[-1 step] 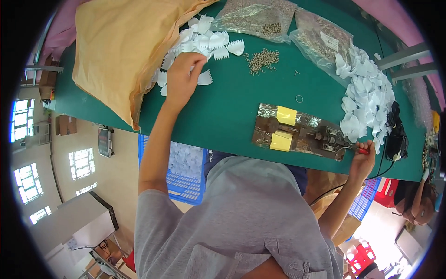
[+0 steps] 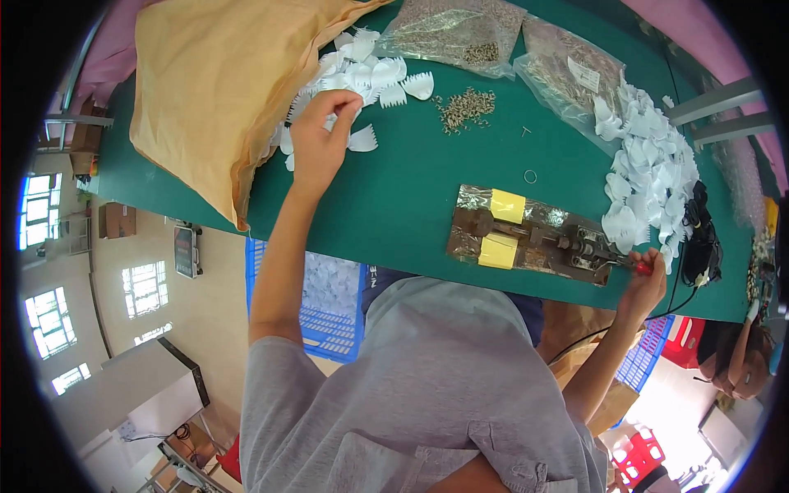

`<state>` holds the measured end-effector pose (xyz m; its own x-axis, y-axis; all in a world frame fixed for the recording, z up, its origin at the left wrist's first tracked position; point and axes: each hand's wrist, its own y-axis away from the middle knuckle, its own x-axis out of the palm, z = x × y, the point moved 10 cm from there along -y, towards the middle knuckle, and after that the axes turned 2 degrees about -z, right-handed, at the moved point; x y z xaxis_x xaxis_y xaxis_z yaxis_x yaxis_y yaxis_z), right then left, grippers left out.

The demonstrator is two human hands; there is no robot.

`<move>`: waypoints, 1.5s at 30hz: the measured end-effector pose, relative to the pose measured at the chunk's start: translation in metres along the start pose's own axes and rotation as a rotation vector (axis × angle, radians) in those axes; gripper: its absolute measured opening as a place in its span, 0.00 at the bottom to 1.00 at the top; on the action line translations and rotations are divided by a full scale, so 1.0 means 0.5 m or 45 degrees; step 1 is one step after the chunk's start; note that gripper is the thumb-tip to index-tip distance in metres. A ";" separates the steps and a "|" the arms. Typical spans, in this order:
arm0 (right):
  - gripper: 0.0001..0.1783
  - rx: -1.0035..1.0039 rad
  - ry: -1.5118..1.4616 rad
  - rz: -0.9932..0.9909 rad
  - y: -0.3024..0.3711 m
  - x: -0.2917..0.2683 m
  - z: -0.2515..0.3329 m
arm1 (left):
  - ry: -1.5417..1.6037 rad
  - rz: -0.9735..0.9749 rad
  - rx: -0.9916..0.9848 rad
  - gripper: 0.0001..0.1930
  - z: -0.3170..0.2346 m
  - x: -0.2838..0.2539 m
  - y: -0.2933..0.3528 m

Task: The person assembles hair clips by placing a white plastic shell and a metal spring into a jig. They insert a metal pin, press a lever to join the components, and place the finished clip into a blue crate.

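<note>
My left hand [image 2: 322, 140] is over the near edge of a pile of white scalloped plastic pieces [image 2: 386, 72]. Its thumb and forefinger meet in a pinch, and whatever lies between the tips is too small to make out. At the right, my right hand [image 2: 643, 283] grips the red handle [image 2: 641, 268] of a push-type metal clamp fixture [image 2: 534, 237]. This fixture lies on a brown tape-wrapped board, with yellow pads [image 2: 507, 205] near its left end. A second heap of white scalloped pieces [image 2: 649, 168] spreads beyond my right hand.
A large tan sack [image 2: 193, 90] stands at the left. Small metal fittings [image 2: 467, 110] form a pile mid-table, below clear bags [image 2: 450, 33] of similar parts. A ring [image 2: 530, 176] and a small pin [image 2: 526, 131] lie on the green tabletop [image 2: 394, 189]. Black cables [image 2: 699, 234] hang at right.
My left hand has shifted very slightly up and left, still pinched. My right hand stays on the red handle.
</note>
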<state>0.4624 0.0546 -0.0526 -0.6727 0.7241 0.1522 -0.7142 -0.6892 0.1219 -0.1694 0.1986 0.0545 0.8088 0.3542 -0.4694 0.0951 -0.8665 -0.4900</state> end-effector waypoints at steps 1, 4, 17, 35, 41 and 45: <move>0.10 -0.356 0.630 -0.125 0.028 0.013 0.072 | 0.329 -0.055 -0.224 0.07 0.009 0.010 -0.001; 0.09 -1.454 1.171 -0.030 0.227 0.233 0.242 | 0.851 -0.026 -0.523 0.08 -0.056 0.064 0.048; 0.29 -1.036 0.767 0.988 0.426 0.537 0.162 | 1.223 0.351 -0.753 0.12 -0.185 0.242 0.174; 0.11 -0.674 1.066 0.787 0.128 0.302 0.190 | 0.365 0.747 0.103 0.10 -0.327 0.251 0.231; 0.18 -0.421 1.707 0.829 0.035 0.278 0.113 | -0.071 0.675 0.624 0.15 -0.386 0.266 0.254; 0.18 -0.447 1.752 0.914 0.036 0.298 0.084 | -0.367 0.570 0.711 0.16 -0.352 0.277 0.256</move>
<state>0.3574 0.1489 0.0136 -0.3896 -0.1294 -0.9118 -0.0617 -0.9842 0.1660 0.0569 0.0749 0.0562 0.5111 0.1553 -0.8454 -0.5743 -0.6701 -0.4703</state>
